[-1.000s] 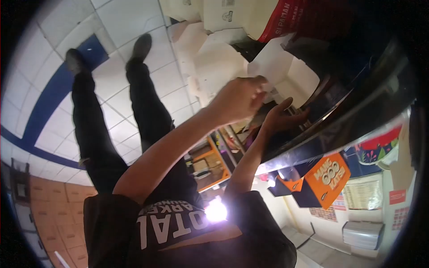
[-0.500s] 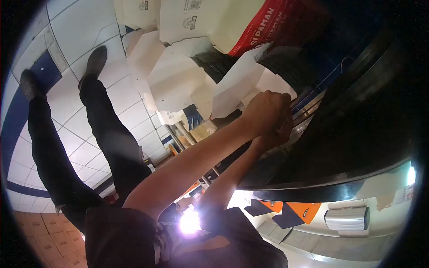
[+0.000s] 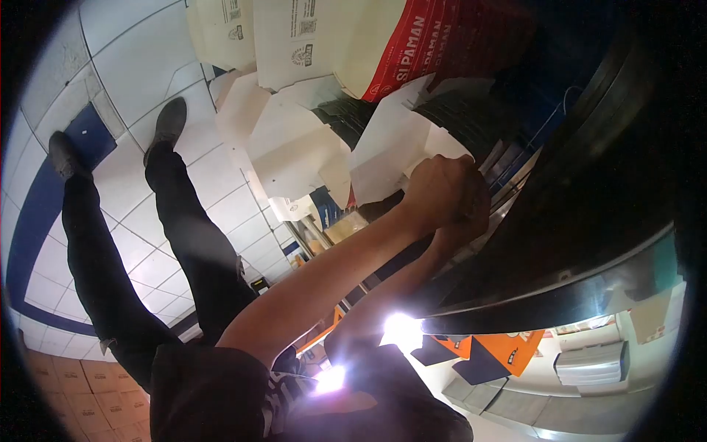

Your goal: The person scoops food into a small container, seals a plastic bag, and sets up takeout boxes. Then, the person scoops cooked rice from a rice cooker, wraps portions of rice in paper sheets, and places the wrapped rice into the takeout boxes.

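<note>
My left hand (image 3: 434, 188) is closed in a fist, with its knuckles at the edge of an open white carton (image 3: 387, 140). My right hand (image 3: 473, 206) is closed too, pressed against the far side of the left and partly hidden behind it. I cannot make out what lies between the fingers. A stack of dark sheets (image 3: 460, 114) stands inside the carton beside my hands. Another open white carton (image 3: 294, 140) stands to its left, with dark pieces (image 3: 346, 118) in it.
Red printed packs marked "SI PAMAN" (image 3: 412, 48) stand beyond the cartons, beside cream printed boxes (image 3: 294, 44). A dark curved surface (image 3: 567, 228) lies right of my hands. Orange and black boxes (image 3: 508, 352) and a white stack (image 3: 589, 365) are at lower right; brown cartons (image 3: 88, 383) at lower left.
The whole view has shifted slightly as my head moved. My two hands stay closed together beside the white carton.
</note>
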